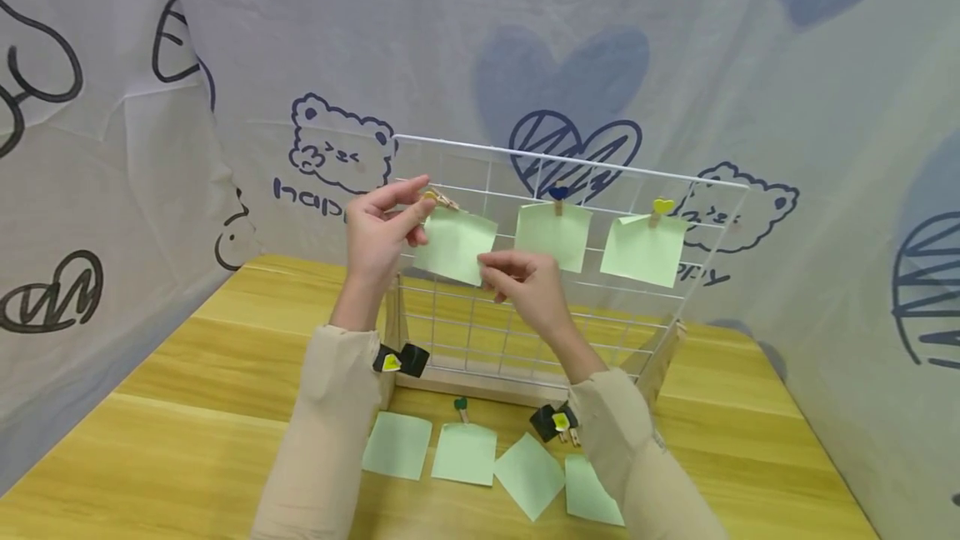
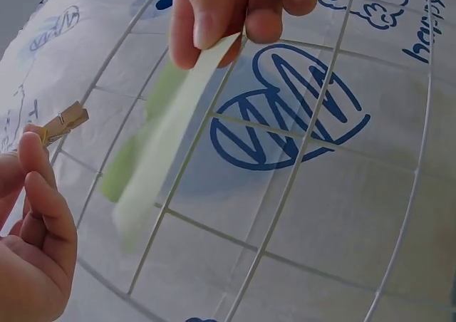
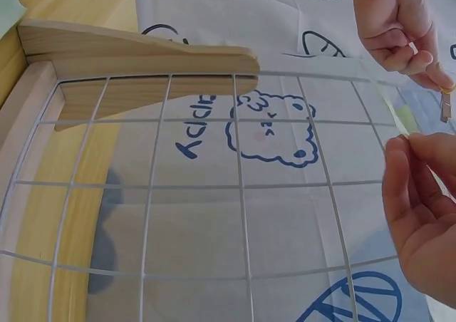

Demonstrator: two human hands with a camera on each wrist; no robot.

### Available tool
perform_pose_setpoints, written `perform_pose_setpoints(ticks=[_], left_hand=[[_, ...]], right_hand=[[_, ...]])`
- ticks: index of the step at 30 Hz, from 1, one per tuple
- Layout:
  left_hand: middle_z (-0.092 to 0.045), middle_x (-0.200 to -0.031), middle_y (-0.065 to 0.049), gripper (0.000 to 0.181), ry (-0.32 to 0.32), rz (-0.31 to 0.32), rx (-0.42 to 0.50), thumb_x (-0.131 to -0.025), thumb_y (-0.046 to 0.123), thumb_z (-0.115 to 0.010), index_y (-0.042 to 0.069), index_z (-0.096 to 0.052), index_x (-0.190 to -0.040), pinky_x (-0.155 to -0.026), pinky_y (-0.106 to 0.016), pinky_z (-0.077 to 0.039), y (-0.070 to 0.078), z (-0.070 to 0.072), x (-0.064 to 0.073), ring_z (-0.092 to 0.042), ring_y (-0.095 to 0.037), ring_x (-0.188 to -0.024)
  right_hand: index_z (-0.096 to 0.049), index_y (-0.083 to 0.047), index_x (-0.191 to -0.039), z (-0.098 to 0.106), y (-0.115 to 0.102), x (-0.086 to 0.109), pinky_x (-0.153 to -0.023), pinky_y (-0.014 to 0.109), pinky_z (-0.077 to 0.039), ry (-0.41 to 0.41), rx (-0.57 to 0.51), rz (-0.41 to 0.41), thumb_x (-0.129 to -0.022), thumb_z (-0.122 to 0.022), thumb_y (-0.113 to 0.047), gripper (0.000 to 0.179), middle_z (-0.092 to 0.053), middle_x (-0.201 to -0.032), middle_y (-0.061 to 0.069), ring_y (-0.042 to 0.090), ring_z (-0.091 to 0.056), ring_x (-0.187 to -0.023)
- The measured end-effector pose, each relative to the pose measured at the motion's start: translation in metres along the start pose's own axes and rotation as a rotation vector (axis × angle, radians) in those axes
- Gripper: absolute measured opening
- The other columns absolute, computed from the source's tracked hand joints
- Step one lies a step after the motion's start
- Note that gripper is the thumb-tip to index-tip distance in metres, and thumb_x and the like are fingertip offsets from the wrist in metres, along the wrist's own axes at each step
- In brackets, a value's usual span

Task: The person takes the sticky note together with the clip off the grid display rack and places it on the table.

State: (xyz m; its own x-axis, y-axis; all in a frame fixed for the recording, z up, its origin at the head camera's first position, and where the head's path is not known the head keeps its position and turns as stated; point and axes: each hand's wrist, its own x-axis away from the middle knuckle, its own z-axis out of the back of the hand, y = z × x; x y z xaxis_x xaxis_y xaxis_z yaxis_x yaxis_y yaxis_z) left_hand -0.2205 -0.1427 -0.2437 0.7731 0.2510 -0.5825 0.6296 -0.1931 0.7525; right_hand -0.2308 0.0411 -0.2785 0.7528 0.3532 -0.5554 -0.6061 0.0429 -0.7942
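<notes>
At the upper left of the white wire grid [image 1: 517, 332], my left hand [image 1: 381, 232] pinches a small wooden clothespin [image 2: 69, 120] with a yellow heart between thumb and fingertips. The clothespin's free end points away from the fingers in the left wrist view. My right hand [image 1: 528, 282] pinches the lower right corner of a pale green paper note [image 1: 456, 244] between thumb and forefinger. That note is held up in front of the grid, its top edge close by the clothespin. In the right wrist view both the left hand [image 3: 399, 30] and the right hand [image 3: 427, 215] show.
Two green notes hang on the grid, one under a blue-heart clothespin [image 1: 558, 194], another under a yellow-heart clothespin [image 1: 663, 207]. The grid stands in a wooden base [image 1: 480, 386]. Several notes [image 1: 397, 446] lie on the wooden table [image 1: 187, 407], one with a green-heart clothespin [image 1: 461, 408].
</notes>
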Motion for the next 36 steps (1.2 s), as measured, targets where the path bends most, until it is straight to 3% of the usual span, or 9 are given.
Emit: perform_pose_setpoints(ticks=[7,14,19,27,36], left_hand=[[-0.067,-0.075,0.000,0.018,-0.022,-0.020,-0.112,-0.078,-0.005,-0.064,-0.013,-0.062,-0.094,-0.043,-0.017,-0.043,0.005,0.007,0.016,-0.053,-0.011,-0.043],[-0.063,-0.078,-0.018,0.013,-0.095,0.010,-0.238,-0.081,0.000,-0.064,-0.011,-0.062,-0.088,-0.047,-0.021,-0.048,0.007,0.014,0.029,-0.058,-0.014,-0.048],[-0.062,-0.079,-0.021,0.010,-0.123,0.026,-0.273,-0.081,-0.003,-0.062,-0.012,-0.061,-0.087,-0.046,-0.022,-0.049,0.007,0.018,0.036,-0.059,-0.015,-0.049],[-0.064,-0.078,-0.017,0.008,-0.113,0.060,-0.337,-0.081,-0.004,-0.062,-0.011,-0.062,-0.085,-0.045,-0.022,-0.048,0.008,0.025,0.048,-0.059,-0.015,-0.048],[-0.064,-0.071,-0.011,0.008,-0.081,0.088,-0.377,-0.081,-0.002,-0.062,-0.010,-0.063,-0.085,-0.044,-0.021,-0.047,0.004,0.038,0.060,-0.058,-0.015,-0.047]], right_hand=[[-0.061,0.017,-0.092,0.000,0.004,0.013,-0.058,0.031,-0.053,-0.027,-0.101,0.022,-0.080,-0.059,0.011,0.014,-0.061,-0.075,0.026,0.018,-0.061,-0.060],[-0.061,0.018,-0.092,0.001,0.007,0.027,-0.059,0.032,-0.053,-0.045,-0.144,-0.010,-0.080,-0.058,0.012,0.014,-0.061,-0.074,0.025,0.014,-0.061,-0.059],[-0.060,0.018,-0.092,0.000,0.009,0.036,-0.058,0.031,-0.053,-0.058,-0.154,-0.051,-0.080,-0.058,0.012,0.014,-0.062,-0.074,0.024,0.014,-0.061,-0.058],[-0.062,0.015,-0.094,-0.001,0.014,0.051,-0.061,0.032,-0.053,-0.075,-0.155,-0.174,-0.080,-0.060,0.008,0.016,-0.062,-0.077,0.023,0.015,-0.062,-0.060],[-0.061,0.017,-0.093,-0.009,0.021,0.067,-0.061,0.031,-0.053,-0.104,-0.215,-0.229,-0.080,-0.060,0.009,0.016,-0.063,-0.078,0.026,0.014,-0.062,-0.060]])
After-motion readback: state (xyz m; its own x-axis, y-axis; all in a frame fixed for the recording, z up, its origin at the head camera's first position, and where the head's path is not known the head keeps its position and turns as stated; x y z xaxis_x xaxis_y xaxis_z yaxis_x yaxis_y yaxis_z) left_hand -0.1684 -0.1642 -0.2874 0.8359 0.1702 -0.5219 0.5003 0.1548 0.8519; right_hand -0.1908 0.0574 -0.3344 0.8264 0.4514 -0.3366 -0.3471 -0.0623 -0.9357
